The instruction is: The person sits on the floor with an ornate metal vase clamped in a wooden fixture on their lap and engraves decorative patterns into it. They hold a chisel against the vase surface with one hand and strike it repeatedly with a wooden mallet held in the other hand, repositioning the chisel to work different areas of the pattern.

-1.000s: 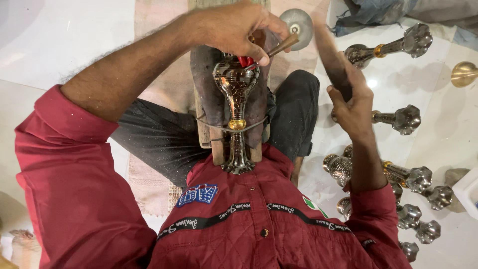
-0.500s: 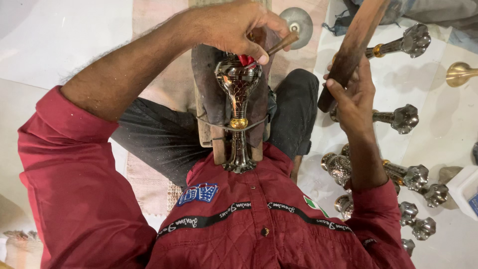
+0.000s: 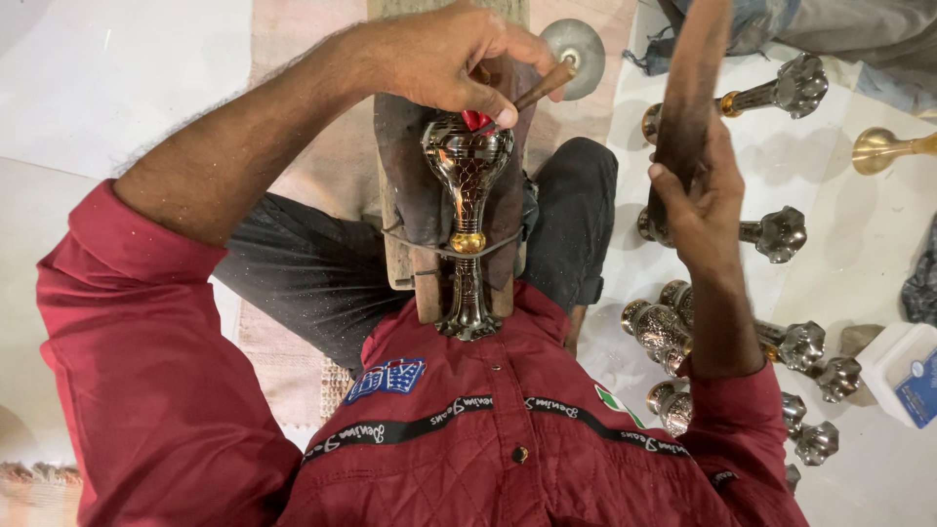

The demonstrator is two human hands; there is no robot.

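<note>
We see the left hand (image 3: pixel 444 59) pinched shut around a thin brown-handled tool (image 3: pixel 542 86), thumb and forefinger pressing its red-wrapped tip down onto the bulb of an engraved metal goblet (image 3: pixel 467 185). The goblet lies directly under that grip, its bulb touching the fingertips, its brass collar and stem running away from the hand toward the red shirt (image 3: pixel 439 439). Beneath the goblet sits a wooden block (image 3: pixel 405 263) draped in dark leather, with a cord strapping the stem to it just below the collar. Just beyond the tool's free end lies a small round metal disc (image 3: pixel 578 44)

The right hand (image 3: pixel 698 200) is closed around the lower end of a dark wooden mallet (image 3: pixel 688 93), which stands raised above the fist, well apart from the goblet. Behind and below this fist, more finished metal goblets (image 3: pixel 781 234) lie scattered on the pale floor (image 3: pixel 878 283), and a white plastic tub (image 3: pixel 903 371) rests further out to the side
</note>
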